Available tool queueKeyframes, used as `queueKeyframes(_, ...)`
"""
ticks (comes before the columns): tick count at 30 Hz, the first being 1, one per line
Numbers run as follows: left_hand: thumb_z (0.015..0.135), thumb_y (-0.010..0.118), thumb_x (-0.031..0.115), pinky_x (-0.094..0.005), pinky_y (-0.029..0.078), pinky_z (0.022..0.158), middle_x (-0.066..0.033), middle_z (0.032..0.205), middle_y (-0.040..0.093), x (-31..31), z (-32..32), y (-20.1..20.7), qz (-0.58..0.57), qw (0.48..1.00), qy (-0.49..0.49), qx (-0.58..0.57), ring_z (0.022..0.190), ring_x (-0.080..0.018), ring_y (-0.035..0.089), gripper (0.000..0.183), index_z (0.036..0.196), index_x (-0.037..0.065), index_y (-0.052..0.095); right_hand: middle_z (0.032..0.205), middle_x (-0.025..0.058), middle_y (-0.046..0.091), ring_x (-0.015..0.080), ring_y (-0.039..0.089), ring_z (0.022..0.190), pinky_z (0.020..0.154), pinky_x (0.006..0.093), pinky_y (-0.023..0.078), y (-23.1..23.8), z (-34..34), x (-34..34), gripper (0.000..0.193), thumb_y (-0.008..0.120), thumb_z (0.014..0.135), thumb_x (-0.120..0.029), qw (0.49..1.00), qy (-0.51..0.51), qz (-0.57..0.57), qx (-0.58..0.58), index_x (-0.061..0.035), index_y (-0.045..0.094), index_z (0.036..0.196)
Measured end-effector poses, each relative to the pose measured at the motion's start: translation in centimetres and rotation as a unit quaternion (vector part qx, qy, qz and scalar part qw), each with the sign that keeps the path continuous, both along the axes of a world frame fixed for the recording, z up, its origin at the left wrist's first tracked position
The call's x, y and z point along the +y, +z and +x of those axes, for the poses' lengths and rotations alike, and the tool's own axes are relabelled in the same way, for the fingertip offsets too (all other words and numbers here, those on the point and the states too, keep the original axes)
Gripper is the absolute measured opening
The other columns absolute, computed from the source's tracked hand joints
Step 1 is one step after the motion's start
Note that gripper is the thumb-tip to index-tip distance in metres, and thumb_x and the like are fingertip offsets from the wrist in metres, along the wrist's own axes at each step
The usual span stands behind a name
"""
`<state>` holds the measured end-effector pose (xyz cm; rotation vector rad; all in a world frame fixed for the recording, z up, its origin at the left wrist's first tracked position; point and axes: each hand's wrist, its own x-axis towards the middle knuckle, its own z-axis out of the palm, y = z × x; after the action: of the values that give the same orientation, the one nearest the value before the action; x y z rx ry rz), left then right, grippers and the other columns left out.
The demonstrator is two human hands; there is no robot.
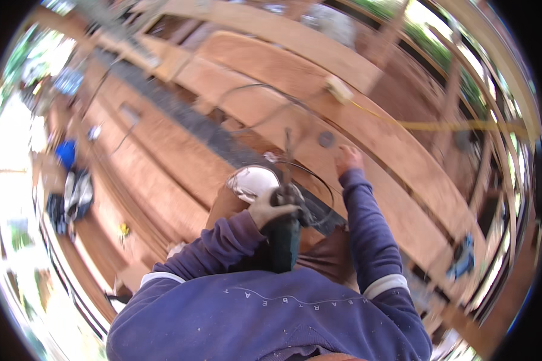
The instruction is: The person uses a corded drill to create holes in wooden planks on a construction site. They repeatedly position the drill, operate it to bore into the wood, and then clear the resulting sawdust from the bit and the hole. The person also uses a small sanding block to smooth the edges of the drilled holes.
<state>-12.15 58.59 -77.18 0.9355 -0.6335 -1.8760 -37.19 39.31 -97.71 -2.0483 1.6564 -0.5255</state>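
Holding: left hand (272,209), wrapped around a dark green, elongated power tool (283,243) extending toward the blue sweatshirt (265,319).
Right hand (349,160): blurred, cannot tell if spread; near a flat grey round disc (326,139).

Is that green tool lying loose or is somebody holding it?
Held: the left hand grips the green tool near its dark end. Whether it's running, I cannot tell.
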Motion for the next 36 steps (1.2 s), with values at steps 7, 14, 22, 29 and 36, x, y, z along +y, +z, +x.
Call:
queueKeyframes(7,0.082,0.077,0.009,-0.0308,0.056,0.083,-0.0072,0.098,0.071,9.0,2.5,5.2,0.004,0.959,0.113,-0.259,0.089,-0.0145,0.068,0.03,0.107,0.0,0.064,0.156,0.0169,0.041,0.0371,0.039,0.142,0.116,0.0452,0.036,-2.8,7.2,-2.9,0.075,0.071,0.088,-0.037,0.973,0.062,0.013,0.223,-0.017,0.04,0.153)
queueKeyframes(14,0.08,0.079,0.012,-0.034,0.056,0.079,-0.0079,0.091,0.073,15.5,0.7,8.5,0.011,0.915,0.268,-0.302,0.083,-0.0182,0.07,0.029,0.103,0.001,0.065,0.145,0.0172,0.051,0.0368,0.047,0.133,0.111,0.0433,0.041,-5.0,7.5,-5.4,0.056,0.075,0.083,-0.024,0.965,0.121,0.016,0.232,-0.0072,0.058,0.134)
queueKeyframes(22,0.078,0.08,0.02,-0.0352,0.052,0.078,-0.0093,0.084,0.071,18.9,-0.4,9.9,0.017,0.845,0.388,-0.368,0.078,-0.0214,0.067,0.029,0.094,0.002,0.066,0.117,0.0206,0.066,0.0358,0.063,0.114,0.086,0.0466,0.059,-7.8,6.0,-8.3,0.034,0.065,0.083,-0.01,0.979,-0.003,0.201,0.026,-0.002,0.063,0.116)
queueKeyframes(29,0.074,0.085,0.022,-0.0371,0.051,0.084,-0.0165,0.095,0.065,16.5,0.6,11.5,0.021,0.868,0.302,-0.395,0.094,-0.0264,0.064,0.039,0.102,0.001,0.067,0.132,0.0199,0.062,0.0362,0.067,0.105,0.079,0.0475,0.061,0.7,5.4,-1.1,0.039,0.051,0.095,-0.031,0.659,-0.017,0.576,-0.483,-0.0037,0.059,0.121)
queueKeyframes(36,0.073,0.082,0.025,-0.0378,0.053,0.07,-0.0139,0.075,0.068,14.8,-1.7,10.0,-0.058,0.827,0.312,-0.464,0.068,-0.0231,0.067,0.036,0.094,0.0,0.067,0.127,0.0289,0.062,0.0356,0.067,0.102,0.081,0.0431,0.057,20.0,8.3,7.6,0.042,0.05,0.098,-0.038,0.589,0.216,0.545,-0.556,-0.0051,0.059,0.122)
